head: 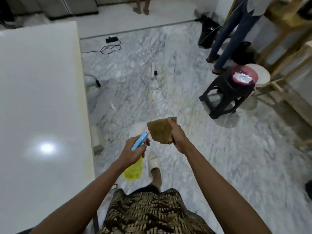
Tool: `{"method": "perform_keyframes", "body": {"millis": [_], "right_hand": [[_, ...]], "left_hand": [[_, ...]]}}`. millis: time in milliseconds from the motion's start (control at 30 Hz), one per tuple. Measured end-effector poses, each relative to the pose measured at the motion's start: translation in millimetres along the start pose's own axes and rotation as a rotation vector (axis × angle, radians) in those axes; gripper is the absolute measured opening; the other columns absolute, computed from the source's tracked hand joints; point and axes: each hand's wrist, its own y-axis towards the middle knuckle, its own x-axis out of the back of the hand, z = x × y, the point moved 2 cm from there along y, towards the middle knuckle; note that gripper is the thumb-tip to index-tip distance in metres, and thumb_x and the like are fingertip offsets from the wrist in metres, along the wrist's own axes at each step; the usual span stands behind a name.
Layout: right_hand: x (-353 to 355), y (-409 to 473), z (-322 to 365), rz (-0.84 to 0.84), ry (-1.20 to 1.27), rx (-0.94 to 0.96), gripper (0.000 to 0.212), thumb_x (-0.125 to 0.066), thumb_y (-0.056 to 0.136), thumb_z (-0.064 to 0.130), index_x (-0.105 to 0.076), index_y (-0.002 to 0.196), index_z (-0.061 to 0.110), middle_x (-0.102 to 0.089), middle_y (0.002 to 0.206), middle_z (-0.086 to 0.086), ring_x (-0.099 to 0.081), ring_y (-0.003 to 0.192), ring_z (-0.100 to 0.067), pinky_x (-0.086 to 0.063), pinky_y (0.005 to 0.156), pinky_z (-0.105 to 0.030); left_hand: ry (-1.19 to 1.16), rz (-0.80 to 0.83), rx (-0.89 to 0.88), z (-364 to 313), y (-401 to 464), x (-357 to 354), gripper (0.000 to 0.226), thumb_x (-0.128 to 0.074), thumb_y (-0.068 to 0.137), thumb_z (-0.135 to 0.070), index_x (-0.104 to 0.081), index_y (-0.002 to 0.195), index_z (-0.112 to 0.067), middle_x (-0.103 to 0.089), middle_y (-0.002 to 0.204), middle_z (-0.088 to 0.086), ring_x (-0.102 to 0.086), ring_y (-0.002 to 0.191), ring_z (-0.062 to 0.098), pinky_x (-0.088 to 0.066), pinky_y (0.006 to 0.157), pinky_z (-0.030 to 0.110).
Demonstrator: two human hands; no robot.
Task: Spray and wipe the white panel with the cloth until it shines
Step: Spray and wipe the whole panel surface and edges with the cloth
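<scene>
A large glossy white panel (pixel 40 98) fills the left side, with a bright light reflection low on it. My left hand (pixel 133 150) grips a spray bottle (pixel 135 168) with a yellow body and a blue trigger head; its nozzle points up and to the right, towards the cloth. My right hand (pixel 177 134) holds a folded brown cloth (pixel 160 130) just right of the nozzle. Both hands hover over the marble floor, to the right of the panel's edge.
A black plastic stool (pixel 222 97) carrying a pink bowl (pixel 244 78) stands at the right. Cables and a power strip (pixel 153 71) lie on the marble floor ahead. A person in jeans (pixel 226 39) stands by wooden frames (pixel 287 48) at the far right. Another person's bare feet (pixel 141 9) are at the top.
</scene>
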Motion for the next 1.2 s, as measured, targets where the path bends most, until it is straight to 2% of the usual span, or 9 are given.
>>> {"method": "perform_keyframes", "body": {"millis": [133, 267, 500, 633, 867, 967, 1033, 1100, 1200], "right_hand": [[6.0, 68.8, 46.7, -0.012, 0.039, 0.005, 0.052, -0.04, 0.098, 0.058, -0.064, 0.125, 0.021, -0.07, 0.121, -0.005, -0.068, 0.106, -0.025, -0.055, 0.095, -0.047], [5.2, 126.3, 97.7, -0.01, 0.072, -0.01, 0.044, -0.038, 0.101, 0.054, -0.066, 0.115, 0.024, -0.069, 0.121, -0.007, -0.067, 0.107, -0.025, -0.052, 0.098, -0.047], [-31.4, 236.4, 176.6, 0.055, 0.047, -0.09, 0.047, -0.042, 0.099, 0.056, -0.065, 0.118, 0.021, -0.069, 0.12, -0.008, -0.067, 0.105, -0.027, -0.052, 0.099, -0.051], [-64.4, 317.9, 222.0, 0.155, -0.007, -0.115, 0.044, -0.04, 0.1, 0.055, -0.066, 0.112, 0.021, -0.069, 0.119, -0.009, -0.067, 0.107, -0.029, -0.051, 0.098, -0.054], [-130.0, 456.1, 321.7, 0.274, -0.022, -0.152, 0.045, -0.043, 0.099, 0.056, -0.067, 0.115, 0.02, -0.07, 0.119, -0.008, -0.067, 0.109, -0.029, -0.049, 0.101, -0.053], [-167.9, 506.4, 353.4, 0.339, 0.016, -0.18, 0.049, -0.041, 0.1, 0.053, -0.065, 0.121, 0.016, -0.069, 0.123, -0.01, -0.065, 0.112, -0.031, -0.048, 0.102, -0.056], [-196.8, 530.0, 368.3, 0.367, 0.033, -0.218, 0.05, -0.04, 0.101, 0.051, -0.063, 0.125, 0.013, -0.067, 0.125, -0.013, -0.065, 0.112, -0.031, -0.048, 0.101, -0.056], [-223.8, 545.8, 379.3, 0.413, 0.067, -0.238, 0.052, -0.041, 0.101, 0.052, -0.062, 0.127, 0.012, -0.068, 0.123, -0.014, -0.066, 0.111, -0.032, -0.05, 0.096, -0.059], [-272.9, 571.5, 395.3, 0.464, 0.043, -0.256, 0.052, -0.039, 0.101, 0.052, -0.065, 0.122, 0.013, -0.07, 0.119, -0.012, -0.068, 0.107, -0.03, -0.054, 0.092, -0.055]], "left_hand": [[0.031, -0.001, 0.034, -2.9, 80.7, 14.0, 0.026, -0.051, 0.08, -0.012, -0.071, 0.092, -0.002, -0.073, 0.076, 0.01, -0.061, 0.046, 0.014, -0.056, 0.05, 0.035], [0.007, 0.002, 0.051, -18.0, 154.7, 30.4, 0.024, -0.051, 0.077, -0.007, -0.07, 0.089, 0.002, -0.065, 0.058, -0.007, -0.058, 0.044, 0.008, -0.049, 0.05, 0.022], [-0.023, -0.137, 0.168, -23.9, 259.6, 75.3, 0.022, -0.054, 0.083, -0.002, -0.065, 0.076, -0.019, -0.073, 0.09, 0.018, -0.058, 0.046, 0.01, -0.05, 0.049, 0.025], [0.0, -0.226, 0.24, -9.6, 329.3, 107.9, 0.035, -0.053, 0.09, 0.015, -0.064, 0.076, -0.015, -0.073, 0.087, 0.017, -0.058, 0.046, 0.009, -0.05, 0.049, 0.025], [-0.061, -0.429, 0.426, -9.4, 451.3, 177.4, 0.02, -0.055, 0.096, 0.008, -0.066, 0.082, 0.0, -0.071, 0.083, 0.018, -0.059, 0.044, 0.008, -0.049, 0.046, 0.023], [-0.126, -0.516, 0.441, -14.0, 496.6, 215.5, 0.011, -0.057, 0.082, -0.003, -0.066, 0.08, 0.003, -0.071, 0.082, 0.013, -0.06, 0.046, 0.008, -0.051, 0.047, 0.027], [-0.16, -0.578, 0.482, -11.7, 516.8, 242.1, 0.022, -0.055, 0.074, -0.007, -0.067, 0.083, 0.009, -0.072, 0.082, 0.01, -0.061, 0.046, 0.011, -0.053, 0.047, 0.029], [-0.165, -0.619, 0.489, -9.3, 529.9, 266.5, 0.012, -0.058, 0.082, 0.006, -0.067, 0.087, 0.01, -0.073, 0.083, 0.013, -0.061, 0.044, 0.013, -0.052, 0.046, 0.027], [-0.147, -0.655, 0.504, -4.1, 551.1, 311.3, 0.018, -0.053, 0.089, 0.015, -0.069, 0.09, 0.007, -0.072, 0.08, 0.01, -0.059, 0.042, 0.013, -0.051, 0.047, 0.025]]}}
